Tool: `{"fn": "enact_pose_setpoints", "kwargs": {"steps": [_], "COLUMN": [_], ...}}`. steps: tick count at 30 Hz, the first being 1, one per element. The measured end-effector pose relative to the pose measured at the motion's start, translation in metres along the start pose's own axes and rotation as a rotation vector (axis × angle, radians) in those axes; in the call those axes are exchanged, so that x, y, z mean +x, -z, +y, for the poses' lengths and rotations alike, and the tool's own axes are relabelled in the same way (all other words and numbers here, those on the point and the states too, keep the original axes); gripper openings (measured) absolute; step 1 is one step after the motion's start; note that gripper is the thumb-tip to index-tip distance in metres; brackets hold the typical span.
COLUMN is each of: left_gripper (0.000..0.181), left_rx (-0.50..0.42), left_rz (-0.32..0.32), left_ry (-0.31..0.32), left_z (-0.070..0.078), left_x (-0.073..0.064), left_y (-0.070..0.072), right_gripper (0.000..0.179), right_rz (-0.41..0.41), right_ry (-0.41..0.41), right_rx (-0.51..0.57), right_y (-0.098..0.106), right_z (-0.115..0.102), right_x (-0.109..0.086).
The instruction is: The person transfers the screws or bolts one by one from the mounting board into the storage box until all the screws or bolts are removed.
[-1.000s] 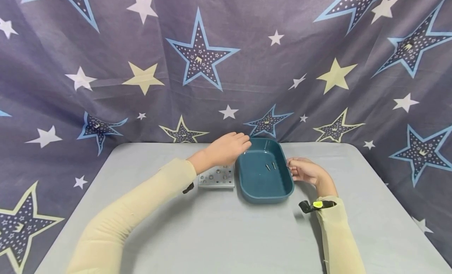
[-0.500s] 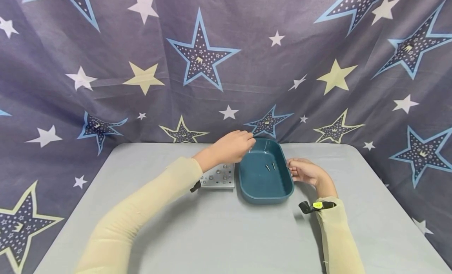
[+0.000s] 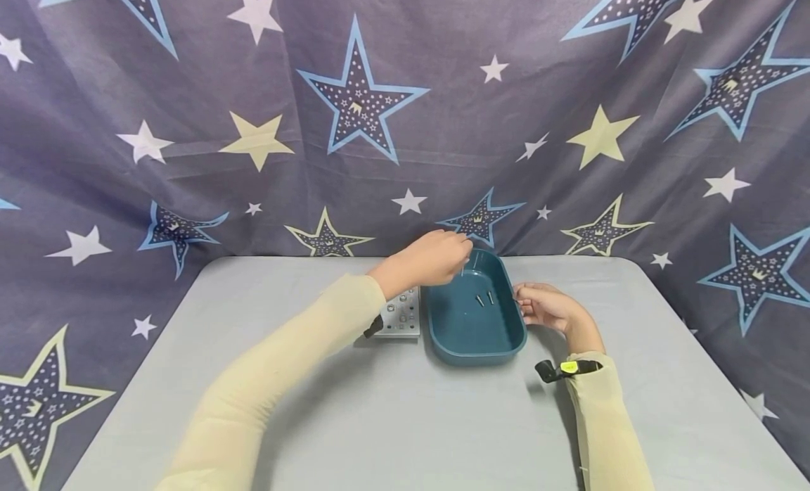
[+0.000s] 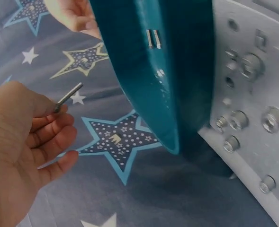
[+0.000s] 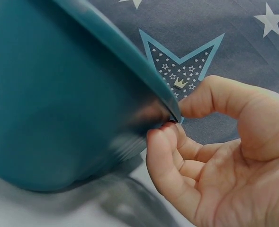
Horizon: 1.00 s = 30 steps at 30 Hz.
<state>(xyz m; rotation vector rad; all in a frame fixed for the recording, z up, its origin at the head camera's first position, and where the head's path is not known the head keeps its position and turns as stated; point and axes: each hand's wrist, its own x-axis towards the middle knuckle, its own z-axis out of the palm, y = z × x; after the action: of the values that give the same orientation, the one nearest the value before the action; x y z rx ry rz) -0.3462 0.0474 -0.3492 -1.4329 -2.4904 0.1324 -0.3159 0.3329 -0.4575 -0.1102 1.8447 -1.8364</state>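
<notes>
A small metal screw [image 4: 69, 97] is pinched between thumb and forefinger of my left hand [image 3: 436, 257], its shank pointing away from the fingertips. That hand hovers over the far left part of a teal plastic tray [image 3: 476, 354]. Inside the tray lie two more screws [image 4: 153, 39], side by side. My right hand [image 3: 549, 308] pinches the tray's right rim [image 5: 170, 101], thumb on one side and fingers curled under the other. Left of the tray is a silver metal plate [image 3: 405, 314] with several bolt heads and holes, partly hidden by my left arm.
Everything stands on a grey table [image 3: 405, 421], near its far edge. Behind it hangs a dark star-patterned cloth [image 3: 481, 139]. A black strap with a yellow-green tag [image 3: 569, 366] is on the right wrist.
My left hand has moved right, from above the metal plate to over the tray, carrying the screw. The right hand and the tray have stayed in place.
</notes>
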Motion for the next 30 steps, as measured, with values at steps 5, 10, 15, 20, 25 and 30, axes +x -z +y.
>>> {"fn": "enact_pose_setpoints", "kwargs": {"steps": [5,10,15,20,25,30], "left_gripper": [0.024,0.023,0.020,0.030,0.033,0.031], "left_rx": [-0.035,-0.051,-0.105,-0.160,-0.203,-0.277], "left_rz": [-0.036,-0.048,-0.096,-0.148,-0.190,-0.237], "left_ry": [0.004,0.006,0.045,0.099,0.133,0.172], "left_z": [0.003,0.006,0.008,0.007,0.007,0.006], "left_x": [0.010,0.020,0.028,0.036,0.044,0.050], "left_y": [0.002,0.001,-0.002,-0.005,-0.009,-0.017], "right_gripper": [0.016,0.015,0.014,0.017,0.017,0.018], "right_rz": [0.004,0.010,0.015,0.028,0.030,0.037], "right_ry": [-0.004,-0.006,-0.007,-0.012,-0.006,-0.016], "right_rx": [0.002,0.000,-0.004,0.000,-0.002,0.008], "right_y": [0.000,-0.001,-0.002,-0.003,-0.003,-0.004], "right_z": [0.000,-0.001,-0.001,-0.002,-0.001,-0.001], "right_x": [0.000,0.000,0.000,0.000,0.000,0.000]}}
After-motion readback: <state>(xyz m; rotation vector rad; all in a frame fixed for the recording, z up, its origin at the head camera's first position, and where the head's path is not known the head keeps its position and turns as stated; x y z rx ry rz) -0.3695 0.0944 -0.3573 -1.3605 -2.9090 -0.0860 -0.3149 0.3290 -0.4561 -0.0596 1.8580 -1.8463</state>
